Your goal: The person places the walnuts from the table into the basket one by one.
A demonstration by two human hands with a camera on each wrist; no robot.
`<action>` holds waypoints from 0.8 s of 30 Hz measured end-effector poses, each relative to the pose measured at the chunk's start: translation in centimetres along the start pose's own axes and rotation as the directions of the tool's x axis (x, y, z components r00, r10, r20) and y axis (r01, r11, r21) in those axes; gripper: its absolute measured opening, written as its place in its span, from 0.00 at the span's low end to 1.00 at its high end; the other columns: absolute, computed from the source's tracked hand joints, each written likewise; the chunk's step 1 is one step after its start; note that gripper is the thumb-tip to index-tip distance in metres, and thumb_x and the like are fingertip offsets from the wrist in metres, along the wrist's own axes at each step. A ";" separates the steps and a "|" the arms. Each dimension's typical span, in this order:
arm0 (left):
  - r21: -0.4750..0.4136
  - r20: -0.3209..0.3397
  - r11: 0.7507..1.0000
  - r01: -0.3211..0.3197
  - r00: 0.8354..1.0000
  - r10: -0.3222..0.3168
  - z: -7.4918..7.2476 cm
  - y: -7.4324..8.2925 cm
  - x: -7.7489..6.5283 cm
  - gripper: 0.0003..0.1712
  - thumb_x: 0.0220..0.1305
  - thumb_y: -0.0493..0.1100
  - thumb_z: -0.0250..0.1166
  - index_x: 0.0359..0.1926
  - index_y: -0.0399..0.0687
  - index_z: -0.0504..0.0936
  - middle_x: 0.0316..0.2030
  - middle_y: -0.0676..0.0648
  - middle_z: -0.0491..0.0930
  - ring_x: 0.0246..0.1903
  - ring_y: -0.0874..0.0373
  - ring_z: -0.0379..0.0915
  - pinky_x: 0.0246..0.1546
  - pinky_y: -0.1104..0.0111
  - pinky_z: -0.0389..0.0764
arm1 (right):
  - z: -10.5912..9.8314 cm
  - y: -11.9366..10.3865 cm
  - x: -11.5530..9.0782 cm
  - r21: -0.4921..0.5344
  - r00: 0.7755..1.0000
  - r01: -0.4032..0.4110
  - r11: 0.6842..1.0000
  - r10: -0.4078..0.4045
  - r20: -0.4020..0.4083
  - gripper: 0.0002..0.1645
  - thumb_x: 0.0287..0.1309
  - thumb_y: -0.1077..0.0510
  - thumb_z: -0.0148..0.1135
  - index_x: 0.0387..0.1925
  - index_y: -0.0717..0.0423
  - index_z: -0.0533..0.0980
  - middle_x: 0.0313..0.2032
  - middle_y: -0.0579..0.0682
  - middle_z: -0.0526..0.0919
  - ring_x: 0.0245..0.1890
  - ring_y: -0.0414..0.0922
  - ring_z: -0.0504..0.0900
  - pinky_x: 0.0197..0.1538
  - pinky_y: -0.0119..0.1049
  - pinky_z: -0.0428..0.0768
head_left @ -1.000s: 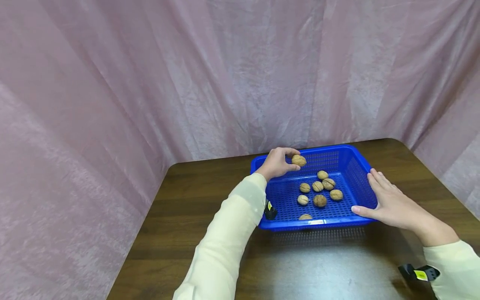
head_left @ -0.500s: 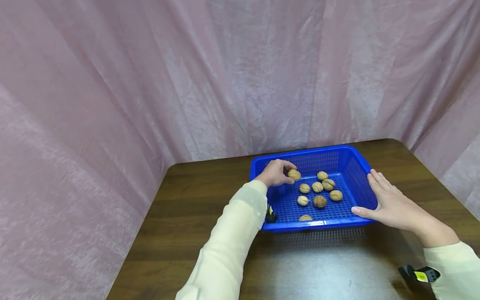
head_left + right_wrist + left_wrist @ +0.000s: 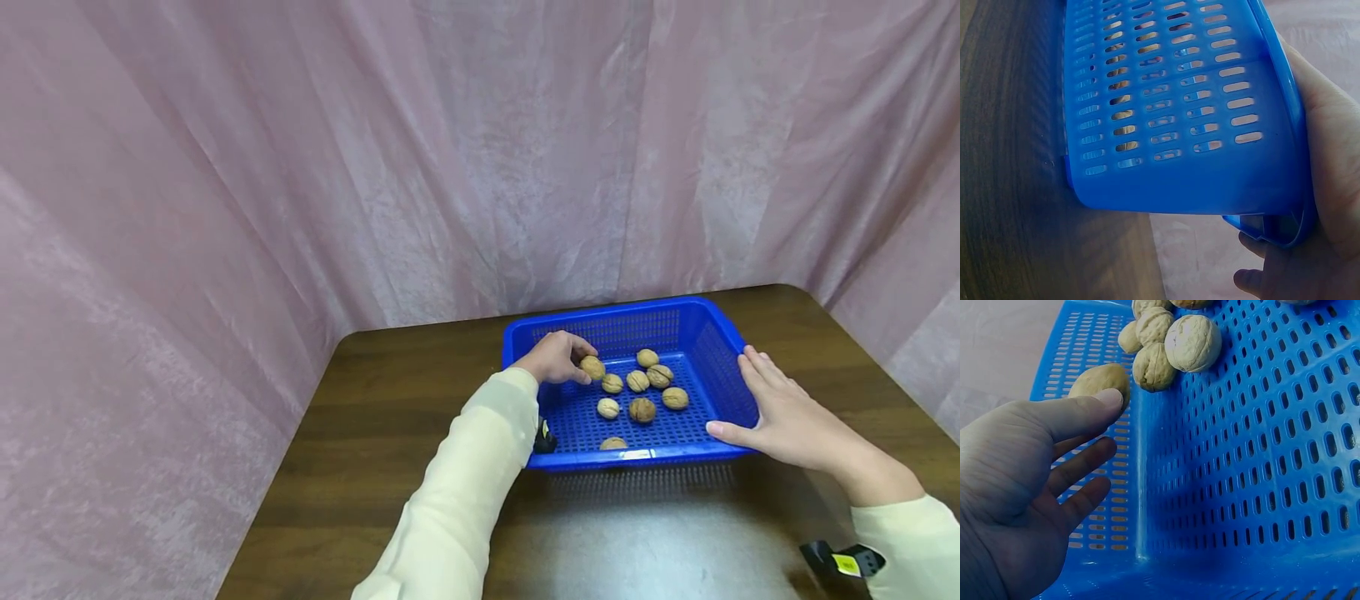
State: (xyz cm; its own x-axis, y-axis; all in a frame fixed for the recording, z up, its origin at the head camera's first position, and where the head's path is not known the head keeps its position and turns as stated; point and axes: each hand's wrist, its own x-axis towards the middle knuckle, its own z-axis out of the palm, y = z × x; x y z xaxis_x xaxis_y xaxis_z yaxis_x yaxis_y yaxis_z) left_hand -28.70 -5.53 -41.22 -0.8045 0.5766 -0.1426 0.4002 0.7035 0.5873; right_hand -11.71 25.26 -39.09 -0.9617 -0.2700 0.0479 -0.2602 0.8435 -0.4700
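A blue perforated plastic basket (image 3: pixel 607 312) sits on the table with several walnuts (image 3: pixel 642 410) loose on its floor. Inside its left part, my left hand (image 3: pixel 555 358) pinches a walnut (image 3: pixel 593 368) between thumb and fingers. The left wrist view shows this pinched walnut (image 3: pixel 1100 381) at the thumb tip, near a cluster of other walnuts (image 3: pixel 1192 344); the lower fingers are spread loosely. My right hand (image 3: pixel 795 421) rests at the basket's front right corner, thumb on the front rim and fairly straight fingers along the right rim. In the right wrist view, its palm (image 3: pixel 1338 162) lies against the rim.
The dark wooden table (image 3: pixel 390 433) extends around the basket, mostly to the left and front. Pink curtains (image 3: pixel 480 150) hang behind the table and at both sides. Black wrist devices (image 3: pixel 843 560) are strapped at the sleeves.
My left hand has come down from near the back rim into the basket, with the walnut still pinched. My right hand stays on the basket's corner. The head view shifts slightly.
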 end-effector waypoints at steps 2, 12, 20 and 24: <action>-0.006 0.003 1.000 0.000 1.000 0.000 0.2 -0.1 -0.1 0.23 0.48 0.41 0.77 0.48 0.49 0.85 0.37 0.56 0.84 0.37 0.66 0.77 0.40 0.77 0.75 | 0.2 0.0 0.0 0.000 1.000 0.002 1.000 -0.002 -0.001 0.70 0.52 0.32 0.65 0.71 0.75 0.39 0.71 0.72 0.34 0.71 0.66 0.30 0.64 0.70 0.41; -0.032 -0.055 0.999 -0.017 0.998 0.015 0.0 0.2 -0.7 0.17 0.54 0.41 0.74 0.47 0.48 0.85 0.40 0.50 0.85 0.37 0.69 0.77 0.48 0.75 0.74 | 0.3 0.0 -0.1 -0.009 1.000 0.021 1.000 -0.021 -0.005 0.69 0.52 0.33 0.64 0.70 0.76 0.39 0.71 0.72 0.33 0.71 0.65 0.30 0.66 0.66 0.37; -0.029 -0.163 0.997 -0.072 0.984 0.066 -3.1 1.5 -2.1 0.16 0.60 0.44 0.69 0.50 0.48 0.83 0.42 0.53 0.83 0.40 0.65 0.76 0.43 0.76 0.75 | 0.3 -0.1 0.5 0.013 1.000 0.012 1.000 -0.012 0.004 0.69 0.53 0.32 0.64 0.71 0.74 0.39 0.72 0.70 0.33 0.71 0.65 0.30 0.63 0.71 0.38; 0.045 -0.169 0.994 -0.100 0.980 0.106 -6.1 3.2 -4.5 0.18 0.63 0.48 0.66 0.53 0.50 0.82 0.46 0.54 0.82 0.47 0.63 0.76 0.51 0.71 0.73 | -0.2 0.3 0.2 0.068 0.999 0.039 0.997 -0.038 -0.024 0.63 0.59 0.39 0.62 0.72 0.72 0.38 0.72 0.68 0.31 0.71 0.63 0.28 0.61 0.73 0.32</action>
State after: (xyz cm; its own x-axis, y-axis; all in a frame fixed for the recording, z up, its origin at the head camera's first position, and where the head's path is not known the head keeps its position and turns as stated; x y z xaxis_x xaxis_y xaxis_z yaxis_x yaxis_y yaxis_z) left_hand -26.49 -8.42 -33.85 -0.8203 0.5691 0.0575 0.4975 0.6603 0.5626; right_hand -12.00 25.55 -39.04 -0.9530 -0.2903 0.0867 -0.2912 0.7987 -0.5266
